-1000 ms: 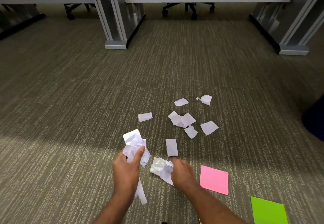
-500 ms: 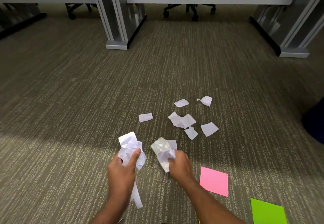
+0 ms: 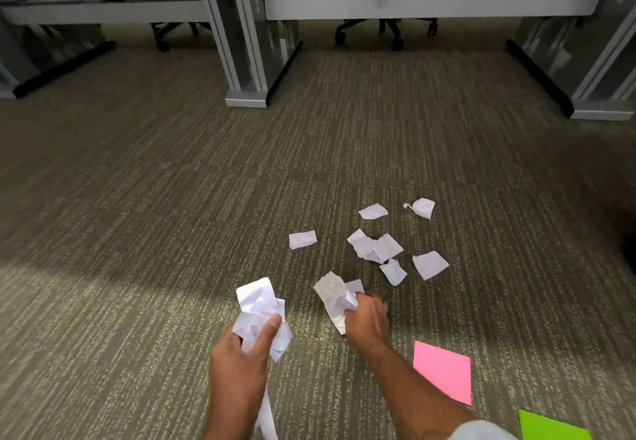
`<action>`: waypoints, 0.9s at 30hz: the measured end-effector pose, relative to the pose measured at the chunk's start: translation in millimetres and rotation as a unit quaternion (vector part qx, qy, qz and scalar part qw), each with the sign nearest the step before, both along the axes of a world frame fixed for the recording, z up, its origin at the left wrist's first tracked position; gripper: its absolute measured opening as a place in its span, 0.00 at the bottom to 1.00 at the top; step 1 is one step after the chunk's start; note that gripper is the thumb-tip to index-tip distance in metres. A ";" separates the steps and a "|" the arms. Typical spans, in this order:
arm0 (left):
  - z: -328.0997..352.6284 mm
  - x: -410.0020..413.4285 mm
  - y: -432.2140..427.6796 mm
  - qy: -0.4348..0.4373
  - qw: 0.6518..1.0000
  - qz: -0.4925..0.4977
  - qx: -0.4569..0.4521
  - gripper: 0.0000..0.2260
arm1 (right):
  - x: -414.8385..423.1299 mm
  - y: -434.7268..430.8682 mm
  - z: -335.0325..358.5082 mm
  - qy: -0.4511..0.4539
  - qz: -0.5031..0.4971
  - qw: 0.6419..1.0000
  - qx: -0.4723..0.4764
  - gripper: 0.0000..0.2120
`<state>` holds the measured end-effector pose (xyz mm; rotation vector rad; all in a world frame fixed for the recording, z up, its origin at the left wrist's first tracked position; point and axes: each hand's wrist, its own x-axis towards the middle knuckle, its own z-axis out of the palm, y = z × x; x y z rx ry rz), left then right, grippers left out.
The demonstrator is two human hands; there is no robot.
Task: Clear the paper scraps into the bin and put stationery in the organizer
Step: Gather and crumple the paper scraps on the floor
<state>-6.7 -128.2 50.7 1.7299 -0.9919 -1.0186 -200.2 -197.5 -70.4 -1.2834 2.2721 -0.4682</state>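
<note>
Down on the carpet, left hand clenched round a crumpled paper wad, right hand grasping a second wad just left of the pink sticky note, loose paper scraps lying beyond that note, green note nearer than it.

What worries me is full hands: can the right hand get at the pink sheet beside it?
Probably yes: the pink sheet lies flat on the carpet near the right hand, nothing between them. But that hand grips crumpled paper, so pinching it may be awkward.
</note>
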 end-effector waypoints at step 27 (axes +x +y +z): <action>131.3 -37.8 -23.8 0.007 0.997 0.052 -0.048 0.13 | 10.0 70.2 240.0 -0.299 -0.110 0.925 -0.205 0.06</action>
